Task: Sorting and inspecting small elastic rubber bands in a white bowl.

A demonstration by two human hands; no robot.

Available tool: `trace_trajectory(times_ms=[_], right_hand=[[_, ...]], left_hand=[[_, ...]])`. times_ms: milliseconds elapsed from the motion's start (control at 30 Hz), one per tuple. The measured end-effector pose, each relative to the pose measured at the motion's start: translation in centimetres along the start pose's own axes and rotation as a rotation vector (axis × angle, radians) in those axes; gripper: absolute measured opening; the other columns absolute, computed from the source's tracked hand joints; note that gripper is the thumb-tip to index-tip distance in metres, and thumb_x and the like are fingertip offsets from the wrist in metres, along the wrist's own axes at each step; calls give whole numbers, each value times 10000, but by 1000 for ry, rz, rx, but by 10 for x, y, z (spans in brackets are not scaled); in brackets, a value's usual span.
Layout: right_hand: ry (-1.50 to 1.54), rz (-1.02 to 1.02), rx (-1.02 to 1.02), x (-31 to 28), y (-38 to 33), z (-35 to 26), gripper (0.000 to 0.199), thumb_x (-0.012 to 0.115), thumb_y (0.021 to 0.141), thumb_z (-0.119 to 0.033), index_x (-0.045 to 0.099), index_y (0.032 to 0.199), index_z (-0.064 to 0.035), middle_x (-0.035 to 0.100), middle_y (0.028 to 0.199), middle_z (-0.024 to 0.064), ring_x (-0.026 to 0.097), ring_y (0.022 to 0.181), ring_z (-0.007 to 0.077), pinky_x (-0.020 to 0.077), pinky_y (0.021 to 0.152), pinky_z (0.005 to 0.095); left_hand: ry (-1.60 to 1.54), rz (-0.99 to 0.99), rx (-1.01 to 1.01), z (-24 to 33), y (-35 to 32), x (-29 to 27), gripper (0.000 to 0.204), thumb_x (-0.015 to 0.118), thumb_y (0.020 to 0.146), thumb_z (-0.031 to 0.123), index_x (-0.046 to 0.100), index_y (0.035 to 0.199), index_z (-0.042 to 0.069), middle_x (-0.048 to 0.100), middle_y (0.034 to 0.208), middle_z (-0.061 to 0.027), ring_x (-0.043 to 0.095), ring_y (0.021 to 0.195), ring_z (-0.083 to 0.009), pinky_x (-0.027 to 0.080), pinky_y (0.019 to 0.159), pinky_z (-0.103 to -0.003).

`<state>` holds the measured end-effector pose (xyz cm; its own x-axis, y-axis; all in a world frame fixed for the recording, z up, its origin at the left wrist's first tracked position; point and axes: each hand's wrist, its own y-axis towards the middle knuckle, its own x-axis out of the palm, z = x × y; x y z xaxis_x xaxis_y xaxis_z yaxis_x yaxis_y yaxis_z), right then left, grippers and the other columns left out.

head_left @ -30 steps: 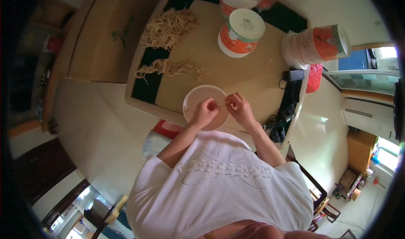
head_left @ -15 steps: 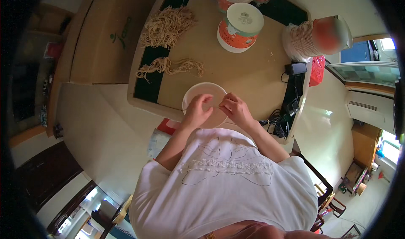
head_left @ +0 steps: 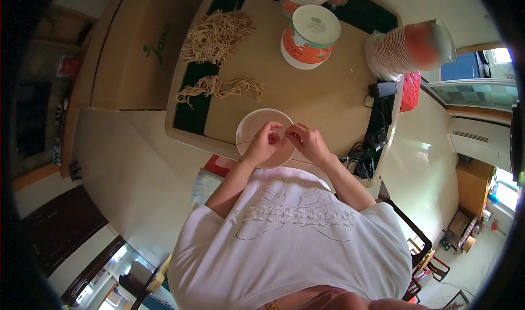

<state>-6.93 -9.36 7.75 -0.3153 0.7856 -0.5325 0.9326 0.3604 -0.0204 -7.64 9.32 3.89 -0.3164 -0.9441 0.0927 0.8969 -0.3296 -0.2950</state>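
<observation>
A white round bucket or bowl (head_left: 247,127) stands at the near table edge, its inside facing up. Above it my left hand (head_left: 265,145) has its fingers curled, thumb and fingertips close to those of my right hand. My right hand (head_left: 310,144) pinches at the bucket's right rim. Whatever lies between the fingertips is too small to make out. Farther off on the left lie a small bundle of beige cords (head_left: 221,87) and a larger tangled heap of the same cord (head_left: 217,36).
An upside-down stack of orange and white paper buckets (head_left: 309,50) stands at the back. A tall stack lies at the right (head_left: 404,46), near a black power adapter (head_left: 383,89) and cables (head_left: 358,154). A large cardboard box (head_left: 131,64) stands left of the table.
My left hand has moved slightly right, and its fingers have curled in toward my right fingertips. The right hand stays at the rim, still pinched.
</observation>
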Motion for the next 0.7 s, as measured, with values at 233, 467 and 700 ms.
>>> trace_trajectory(times_ms=[233, 467, 700], right_hand=[[98, 37, 54, 0, 1, 3, 119, 581, 862, 5, 627, 971, -4, 652, 879, 150, 658, 766, 260, 522, 667, 334], [94, -24, 59, -6, 3, -2, 160, 580, 842, 19, 610, 997, -6, 642, 869, 134, 650, 744, 245, 522, 662, 320], [84, -36, 14, -6, 2, -2, 185, 598, 799, 35, 589, 976, -19, 627, 871, 133, 642, 750, 275, 519, 653, 336]], left_hand=[[297, 56, -105, -17, -1, -9, 150, 702, 801, 76, 666, 931, 11, 646, 775, -3, 531, 685, -72, 450, 625, -240], [256, 92, -45, -2, 3, -3, 184, 720, 790, 100, 699, 965, 47, 636, 722, 8, 483, 625, -54, 412, 565, -232], [72, 44, -24, -22, 7, 4, 165, 714, 797, 101, 715, 958, 61, 627, 720, 28, 476, 642, -34, 410, 567, -230]])
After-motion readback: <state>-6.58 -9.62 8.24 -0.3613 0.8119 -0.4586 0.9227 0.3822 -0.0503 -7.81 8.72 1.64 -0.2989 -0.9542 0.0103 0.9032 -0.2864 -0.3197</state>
